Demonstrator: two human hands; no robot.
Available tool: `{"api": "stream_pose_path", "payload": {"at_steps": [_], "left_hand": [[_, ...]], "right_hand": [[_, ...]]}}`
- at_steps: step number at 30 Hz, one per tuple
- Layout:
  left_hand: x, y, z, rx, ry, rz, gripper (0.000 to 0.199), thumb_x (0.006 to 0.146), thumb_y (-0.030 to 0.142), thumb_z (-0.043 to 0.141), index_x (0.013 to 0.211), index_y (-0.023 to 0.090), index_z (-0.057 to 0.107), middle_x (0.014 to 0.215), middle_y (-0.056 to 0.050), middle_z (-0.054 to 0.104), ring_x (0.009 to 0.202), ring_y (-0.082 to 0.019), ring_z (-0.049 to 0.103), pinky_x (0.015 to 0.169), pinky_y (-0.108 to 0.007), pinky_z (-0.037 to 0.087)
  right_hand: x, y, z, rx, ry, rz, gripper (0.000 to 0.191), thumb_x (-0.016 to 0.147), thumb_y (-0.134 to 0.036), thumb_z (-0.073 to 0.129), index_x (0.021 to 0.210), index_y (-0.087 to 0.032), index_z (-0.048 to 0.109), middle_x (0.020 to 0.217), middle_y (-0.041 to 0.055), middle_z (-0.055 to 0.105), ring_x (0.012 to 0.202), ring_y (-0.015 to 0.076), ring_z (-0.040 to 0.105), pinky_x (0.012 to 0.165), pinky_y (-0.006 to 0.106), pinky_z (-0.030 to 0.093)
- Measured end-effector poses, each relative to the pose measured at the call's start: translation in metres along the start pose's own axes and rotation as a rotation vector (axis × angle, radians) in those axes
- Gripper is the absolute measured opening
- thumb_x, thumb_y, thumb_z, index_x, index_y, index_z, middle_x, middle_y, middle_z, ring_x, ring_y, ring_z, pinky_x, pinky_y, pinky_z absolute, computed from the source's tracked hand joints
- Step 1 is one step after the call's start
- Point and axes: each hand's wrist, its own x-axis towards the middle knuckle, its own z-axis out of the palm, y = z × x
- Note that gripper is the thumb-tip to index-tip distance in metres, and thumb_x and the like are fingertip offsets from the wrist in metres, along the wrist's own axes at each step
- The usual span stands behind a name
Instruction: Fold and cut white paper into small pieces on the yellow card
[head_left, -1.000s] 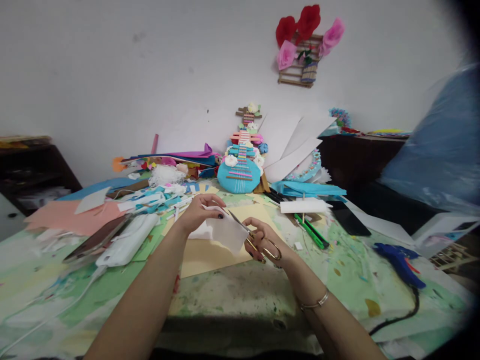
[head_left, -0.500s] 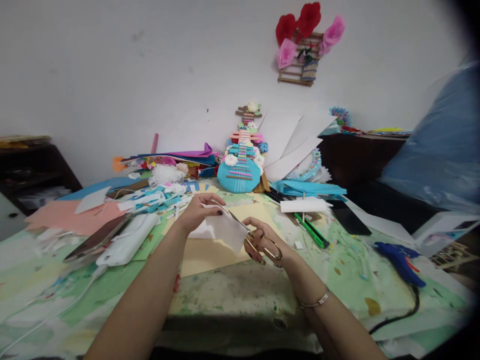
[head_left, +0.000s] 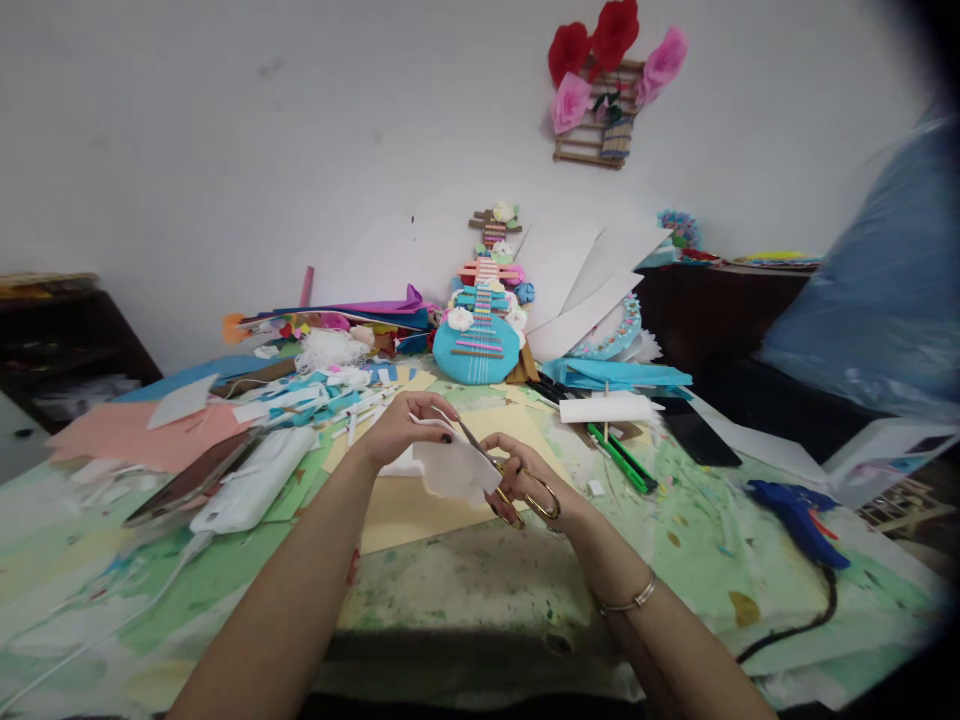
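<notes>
A piece of white paper (head_left: 454, 472) hangs from my left hand (head_left: 409, 428), pinched between thumb and fingers at its upper edge. My right hand (head_left: 519, 474) is closed on a pair of gold-handled scissors (head_left: 541, 497), with fingers in the loops. The blades point up and left along the paper's upper right edge, close to my left fingertips. Whether they are cutting through the paper I cannot tell. Below both hands lies a cream sheet (head_left: 409, 515) on the table, with another bit of white paper on it.
Behind my hands a blue paper lute model (head_left: 477, 352) leans against the wall. To the right lie a green utility knife (head_left: 622, 460), a dark phone (head_left: 699, 432) and a blue glue gun (head_left: 799, 515). A white power bank (head_left: 255, 480) and paper scraps sit to the left.
The white paper has tilted and its lower edge has swung a little. The scissor handles are spread slightly differently. Both hands stay nearly in place.
</notes>
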Motion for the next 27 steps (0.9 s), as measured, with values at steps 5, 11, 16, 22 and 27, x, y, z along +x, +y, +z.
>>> {"api": "stream_pose_path", "payload": {"at_steps": [5, 11, 16, 22, 27], "left_hand": [[0.001, -0.002, 0.002, 0.007, -0.037, -0.013, 0.027, 0.057, 0.022, 0.078, 0.079, 0.013, 0.066, 0.068, -0.007, 0.072, 0.062, -0.019, 0.067, 0.055, -0.025, 0.049], [0.001, -0.002, 0.002, -0.003, -0.039, -0.023, 0.025, 0.057, 0.021, 0.078, 0.079, 0.014, 0.067, 0.068, -0.006, 0.072, 0.060, -0.019, 0.067, 0.054, -0.024, 0.048], [0.000, 0.000, 0.000, 0.012, -0.023, -0.018, 0.024, 0.058, 0.020, 0.076, 0.079, 0.015, 0.067, 0.065, -0.004, 0.070, 0.059, -0.017, 0.065, 0.053, -0.023, 0.047], [0.002, -0.004, -0.005, 0.057, 0.067, 0.060, 0.018, 0.054, 0.023, 0.079, 0.066, 0.014, 0.069, 0.064, -0.003, 0.066, 0.059, -0.014, 0.060, 0.055, -0.022, 0.045], [0.002, -0.006, -0.008, 0.057, 0.095, 0.067, 0.018, 0.054, 0.025, 0.080, 0.063, 0.014, 0.070, 0.061, -0.003, 0.065, 0.058, -0.013, 0.058, 0.054, -0.022, 0.044]], "right_hand": [[0.000, -0.001, 0.001, -0.012, 0.038, 0.015, 0.062, 0.068, -0.068, 0.057, 0.102, -0.019, 0.041, 0.055, -0.0043, 0.054, 0.042, 0.0092, 0.049, 0.040, 0.019, 0.039], [0.000, 0.002, -0.001, 0.001, 0.067, 0.011, 0.056, 0.070, -0.060, 0.061, 0.103, -0.019, 0.043, 0.051, -0.0066, 0.052, 0.036, 0.0073, 0.043, 0.036, 0.017, 0.034], [-0.001, -0.002, 0.001, 0.014, 0.056, -0.040, 0.058, 0.069, -0.061, 0.062, 0.102, -0.019, 0.042, 0.049, -0.0078, 0.049, 0.033, 0.0042, 0.034, 0.034, 0.014, 0.028], [-0.002, -0.003, 0.001, 0.009, 0.088, -0.013, 0.053, 0.069, -0.056, 0.063, 0.102, -0.020, 0.042, 0.051, -0.0087, 0.047, 0.034, 0.0033, 0.032, 0.033, 0.013, 0.025], [-0.001, -0.002, 0.001, 0.022, 0.085, 0.031, 0.051, 0.069, -0.053, 0.063, 0.101, -0.021, 0.043, 0.052, -0.0090, 0.045, 0.036, 0.0046, 0.036, 0.034, 0.014, 0.027]]}}
